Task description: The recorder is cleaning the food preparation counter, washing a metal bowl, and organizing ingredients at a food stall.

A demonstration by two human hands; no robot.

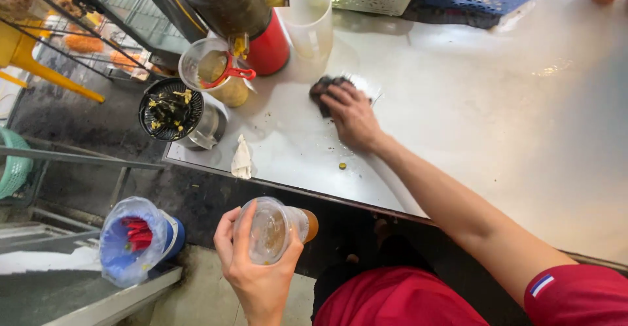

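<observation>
My right hand [353, 118] lies flat on a dark cloth [322, 90], pressing it onto the wet steel counter [490, 110]. Off the counter's front edge, my left hand [255, 280] is wrapped around a clear plastic cup [271, 229], which is tilted on its side with a little amber liquid at its bottom end. The cup hangs over the floor, below the counter edge.
A dark machine with a red base [265, 35], a white jug [311, 18], a cup with a red strainer [219, 71] and a black sieve of pulp [170, 109] crowd the counter's back left. A crumpled tissue [242, 159] lies near the edge. A blue lined bin [134, 238] stands below.
</observation>
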